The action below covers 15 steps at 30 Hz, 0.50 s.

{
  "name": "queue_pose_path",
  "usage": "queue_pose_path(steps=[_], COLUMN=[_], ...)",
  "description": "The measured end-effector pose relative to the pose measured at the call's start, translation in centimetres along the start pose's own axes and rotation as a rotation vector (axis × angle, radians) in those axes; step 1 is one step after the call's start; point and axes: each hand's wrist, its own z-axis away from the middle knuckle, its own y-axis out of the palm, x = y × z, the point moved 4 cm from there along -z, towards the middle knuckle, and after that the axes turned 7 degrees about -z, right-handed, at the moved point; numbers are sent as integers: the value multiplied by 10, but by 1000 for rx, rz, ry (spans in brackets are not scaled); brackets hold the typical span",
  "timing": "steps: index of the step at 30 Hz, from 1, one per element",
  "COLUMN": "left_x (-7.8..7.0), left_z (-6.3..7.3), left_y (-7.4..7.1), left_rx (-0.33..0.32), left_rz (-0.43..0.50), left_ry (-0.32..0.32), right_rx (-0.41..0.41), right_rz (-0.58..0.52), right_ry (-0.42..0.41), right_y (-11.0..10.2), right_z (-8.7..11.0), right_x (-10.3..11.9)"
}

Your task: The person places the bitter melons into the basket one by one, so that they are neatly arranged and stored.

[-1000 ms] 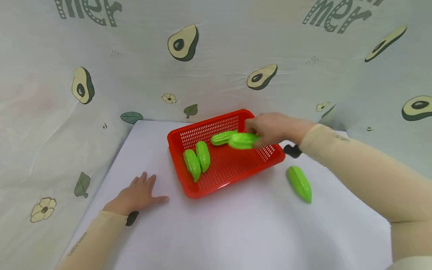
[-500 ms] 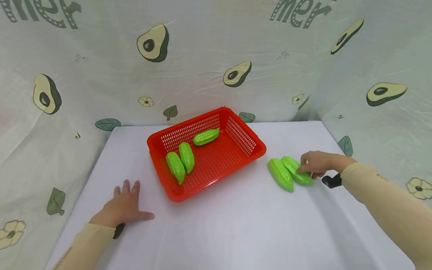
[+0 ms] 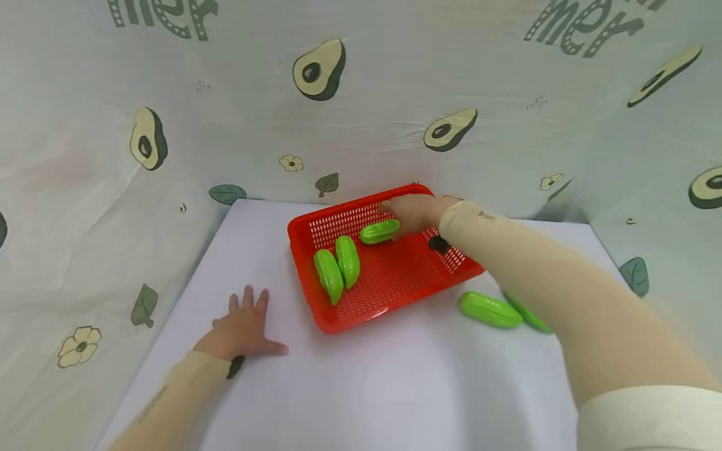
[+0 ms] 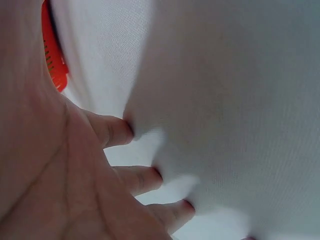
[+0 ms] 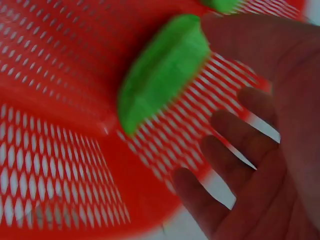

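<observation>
My right hand [image 3: 413,213] reaches into the red plastic basket [image 3: 383,305] at its back wall. Its fingers are spread apart, and the thumb tip is right at the end of a ridged green bitter melon [image 5: 162,75] lying along the slotted wall. In the head view that bitter melon [image 3: 376,232] shows left of the fingertips. Two more, a left bitter melon [image 3: 328,275] and a right bitter melon [image 3: 348,262], lie side by side at the basket's left end. My left hand [image 3: 241,329] rests on the white tabletop with fingers splayed, left of the basket.
Right of the basket, a bitter melon [image 3: 491,309] lies on the white table [image 3: 395,388], with another bitter melon [image 3: 533,318] partly hidden under the right forearm. A cloth [image 3: 237,125] printed with avocados hangs behind and along the sides.
My right hand carried a bitter melon out of the basket to the table at right, let go, and is back inside the basket. The left hand keeps its place on the table.
</observation>
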Motion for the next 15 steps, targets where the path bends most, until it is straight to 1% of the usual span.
queue_pose_path(steps=[1, 3, 4, 5, 7, 9, 11, 12, 13, 15], left_x=[-5, -13, -16, -18, -22, -23, -24, -24, -24, -25], left_z=[-2, -5, -6, -6, -6, -4, -5, -5, -6, -9], left_y=[0, 0, 0, 1, 0, -3, -6, -7, -7, -7], left_rx=[0, 3, 6, 9, 10, 6, 1, 1, 2, 4], left_rz=[1, 6, 2, 0, -9, -11, -17, -18, -19, -21], left_ry=[8, 20, 25, 27, 31, 35, 39, 41, 43, 46], right_rx=[20, 31, 41, 53, 60, 87, 115, 125, 137, 162], right_rz=[64, 155, 184, 174, 97, -53, -222, -282, -328, -387], right_ry=[25, 65, 87, 115, 142, 167, 188, 191, 203, 245], right_y=[10, 30, 38, 44, 51, 53, 52, 53, 54, 60], right_z=[-10, -22, -25, -27, -27, -24, -20, -20, -21, -25], right_x=[0, -3, -4, -5, -2, 7, 20, 27, 33, 39])
